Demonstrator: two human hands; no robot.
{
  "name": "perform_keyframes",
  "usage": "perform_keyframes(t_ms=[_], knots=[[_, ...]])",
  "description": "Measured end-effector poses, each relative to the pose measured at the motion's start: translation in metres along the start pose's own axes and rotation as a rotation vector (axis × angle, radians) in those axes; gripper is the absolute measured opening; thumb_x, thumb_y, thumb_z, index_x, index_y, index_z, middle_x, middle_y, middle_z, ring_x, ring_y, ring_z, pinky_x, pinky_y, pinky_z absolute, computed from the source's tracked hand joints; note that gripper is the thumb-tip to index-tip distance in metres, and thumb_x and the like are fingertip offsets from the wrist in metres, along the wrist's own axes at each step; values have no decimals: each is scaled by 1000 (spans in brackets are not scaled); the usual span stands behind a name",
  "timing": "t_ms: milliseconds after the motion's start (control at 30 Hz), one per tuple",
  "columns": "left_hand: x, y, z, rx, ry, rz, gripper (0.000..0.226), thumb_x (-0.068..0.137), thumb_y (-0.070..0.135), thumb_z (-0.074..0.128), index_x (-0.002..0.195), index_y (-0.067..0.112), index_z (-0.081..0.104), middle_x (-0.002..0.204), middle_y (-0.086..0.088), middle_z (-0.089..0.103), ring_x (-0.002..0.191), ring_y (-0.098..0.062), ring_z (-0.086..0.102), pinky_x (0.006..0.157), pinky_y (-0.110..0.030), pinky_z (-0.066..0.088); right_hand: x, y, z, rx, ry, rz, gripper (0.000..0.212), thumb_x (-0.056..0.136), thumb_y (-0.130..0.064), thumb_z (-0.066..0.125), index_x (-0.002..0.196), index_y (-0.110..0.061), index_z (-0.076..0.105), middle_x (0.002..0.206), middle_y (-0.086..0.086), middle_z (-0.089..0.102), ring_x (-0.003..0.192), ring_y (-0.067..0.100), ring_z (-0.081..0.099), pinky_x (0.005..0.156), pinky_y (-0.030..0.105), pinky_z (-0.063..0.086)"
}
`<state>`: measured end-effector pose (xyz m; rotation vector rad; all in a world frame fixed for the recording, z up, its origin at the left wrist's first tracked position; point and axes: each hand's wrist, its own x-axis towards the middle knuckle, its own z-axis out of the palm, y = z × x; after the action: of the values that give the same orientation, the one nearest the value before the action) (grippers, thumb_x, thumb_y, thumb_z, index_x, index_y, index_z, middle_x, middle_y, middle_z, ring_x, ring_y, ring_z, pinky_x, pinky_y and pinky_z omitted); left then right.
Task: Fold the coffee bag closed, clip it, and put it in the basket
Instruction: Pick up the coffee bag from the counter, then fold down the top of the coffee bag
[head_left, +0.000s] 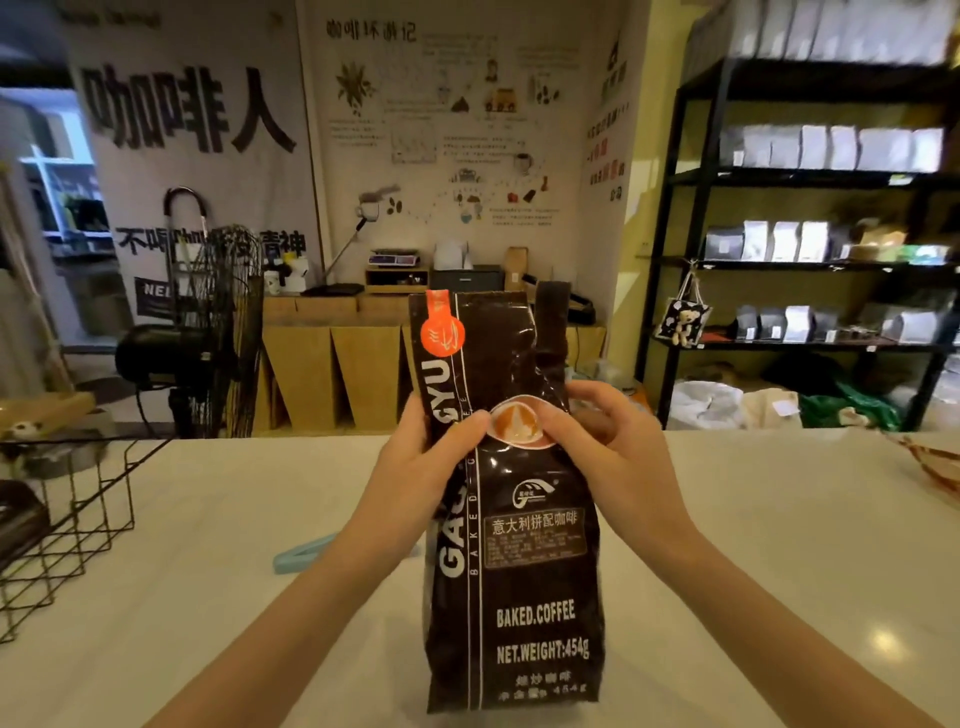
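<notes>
A tall dark brown coffee bag with white lettering and an orange logo stands upright on the white counter, its top open and unfolded. My left hand grips its left side at mid height, thumb on the front. My right hand pinches the right side at the same height. A light blue clip lies on the counter behind my left forearm, partly hidden. A black wire basket sits at the counter's left edge.
The white counter stretches to both sides. A dark object lies inside the wire basket. A woven basket rim shows at the far right. Beyond the counter stand a black fan, cardboard boxes and shelves of bags.
</notes>
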<state>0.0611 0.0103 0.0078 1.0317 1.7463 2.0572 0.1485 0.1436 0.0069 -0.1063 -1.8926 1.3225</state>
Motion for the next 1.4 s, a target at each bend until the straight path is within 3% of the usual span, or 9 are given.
perform_keyframes(t_ms=[333, 533, 633, 733, 800, 900, 967, 1100, 1400], knots=[[1, -15, 5, 0, 48, 11, 28, 85, 12, 53, 98, 37, 52, 94, 13, 67, 73, 8, 65, 52, -6, 47, -2, 14, 1, -36, 4, 16, 23, 79, -27, 63, 101, -23, 60, 84, 1, 75, 80, 13, 70, 69, 32, 58], [-5, -21, 14, 9, 17, 37, 30, 86, 12, 52, 102, 37, 51, 87, 27, 70, 85, 4, 66, 61, -13, 52, 6, 6, -9, 50, -60, 36, 49, 83, -21, 62, 126, -25, 41, 99, -6, 71, 88, 3, 68, 71, 18, 54], [-5, -21, 15, 13, 17, 50, 30, 85, 15, 53, 99, 41, 50, 89, 26, 70, 87, 1, 66, 65, -19, 53, 22, -18, -11, -246, 83, -262, 60, 78, -35, 61, 131, -31, 32, 119, -18, 54, 109, -4, 53, 87, 12, 46], [-6, -20, 15, -24, 0, 33, 33, 76, 24, 59, 99, 46, 49, 91, 24, 70, 88, -1, 67, 64, -18, 54, 42, -47, 1, -739, 190, -711, 54, 81, -43, 50, 127, -16, 47, 126, 3, 55, 122, 16, 42, 104, 36, 35], [-7, -19, 16, -58, -8, 18, 39, 65, 33, 61, 99, 47, 49, 90, 26, 70, 87, 1, 67, 61, -13, 53, 51, -61, 18, -968, 79, -792, 55, 82, -51, 45, 123, -15, 53, 126, 6, 57, 122, 23, 45, 104, 40, 31], [-8, -20, 16, -82, 2, 10, 46, 56, 38, 64, 100, 42, 50, 93, 17, 71, 84, 3, 67, 60, -11, 52, 64, -70, 37, -1075, -310, -501, 56, 84, -58, 42, 120, -16, 52, 113, 1, 62, 104, 20, 57, 88, 36, 45], [-11, -21, 15, -65, -5, 12, 52, 53, 36, 67, 101, 42, 48, 100, 15, 67, 84, 3, 67, 60, -12, 52, 72, -66, 42, -1004, -408, -403, 48, 84, -55, 47, 110, -15, 55, 90, -3, 62, 85, 18, 59, 73, 32, 49], [-15, -24, 14, -17, -35, 8, 59, 50, 29, 73, 99, 45, 44, 87, 24, 69, 81, 11, 64, 58, -10, 51, 81, -59, 41, -807, -403, -416, 37, 78, -49, 60, 96, -16, 61, 68, -13, 45, 71, 12, 51, 66, 30, 47], [-18, -35, 13, -26, -25, 12, 62, 45, 42, 73, 101, 46, 47, 94, 27, 68, 90, 1, 65, 66, -17, 54, 81, -53, 40, -591, -318, -359, 27, 75, -40, 68, 83, -14, 64, 74, -4, 58, 78, 18, 60, 78, 43, 52]])
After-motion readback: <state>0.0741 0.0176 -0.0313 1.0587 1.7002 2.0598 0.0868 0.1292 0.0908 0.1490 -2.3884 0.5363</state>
